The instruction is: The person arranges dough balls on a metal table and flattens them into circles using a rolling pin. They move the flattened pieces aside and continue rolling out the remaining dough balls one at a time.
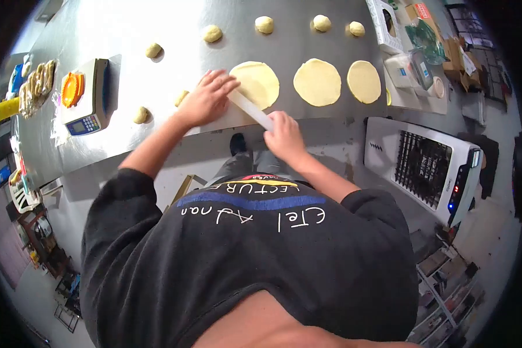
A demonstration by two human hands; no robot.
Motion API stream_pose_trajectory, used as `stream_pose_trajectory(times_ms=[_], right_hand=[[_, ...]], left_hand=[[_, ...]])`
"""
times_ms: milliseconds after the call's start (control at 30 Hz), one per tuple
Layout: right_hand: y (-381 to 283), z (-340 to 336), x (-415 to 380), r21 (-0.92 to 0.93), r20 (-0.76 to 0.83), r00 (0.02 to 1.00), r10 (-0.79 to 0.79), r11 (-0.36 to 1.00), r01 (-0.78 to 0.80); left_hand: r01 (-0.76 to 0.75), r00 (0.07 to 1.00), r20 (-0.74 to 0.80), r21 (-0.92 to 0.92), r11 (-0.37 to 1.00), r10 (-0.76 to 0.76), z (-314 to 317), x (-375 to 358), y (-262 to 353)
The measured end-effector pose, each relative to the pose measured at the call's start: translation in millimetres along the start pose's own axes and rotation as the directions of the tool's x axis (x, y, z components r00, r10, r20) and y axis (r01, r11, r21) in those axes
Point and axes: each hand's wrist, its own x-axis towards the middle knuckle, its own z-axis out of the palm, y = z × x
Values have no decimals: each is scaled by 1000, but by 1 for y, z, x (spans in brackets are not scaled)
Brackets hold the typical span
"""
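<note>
A white rolling pin lies at a slant across the lower left part of a flat dough round. My left hand is over the pin's far left end, its fingers stretched out. At the near right end, by the table edge, my right hand is closed round the pin. Close beside my left hand sits a dough ball, partly hidden by that arm. Two more flat rounds, a middle one and a right one, lie to the right on the metal table.
Several dough balls form a row farther back; another ball lies left. A kitchen scale holds an orange dish. Bagged bread is at the far left. Plastic containers stand right, above a white air cooler.
</note>
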Motion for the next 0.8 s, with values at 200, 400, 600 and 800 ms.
stream_pose_trajectory(times_ms=[200, 400, 600, 800], right_hand=[[-18, -1, 7, -124, 8, 974, 225, 967, -223], [14, -19, 14, -117, -36, 935, 354, 927, -356], [19, -48, 31, -5, 183, 886, 426, 902, -433], [38, -122, 62, 114, 285, 900, 329, 921, -372]], left_hand=[[-116, 993, 55, 246, 962, 105, 21, 73, -10], [-148, 981, -83, 281, 948, 178, 40, 152, 5], [-284, 868, -404, 71, 956, 288, 30, 196, 24], [163, 550, -724, -396, 904, -416, 19, 167, 40]])
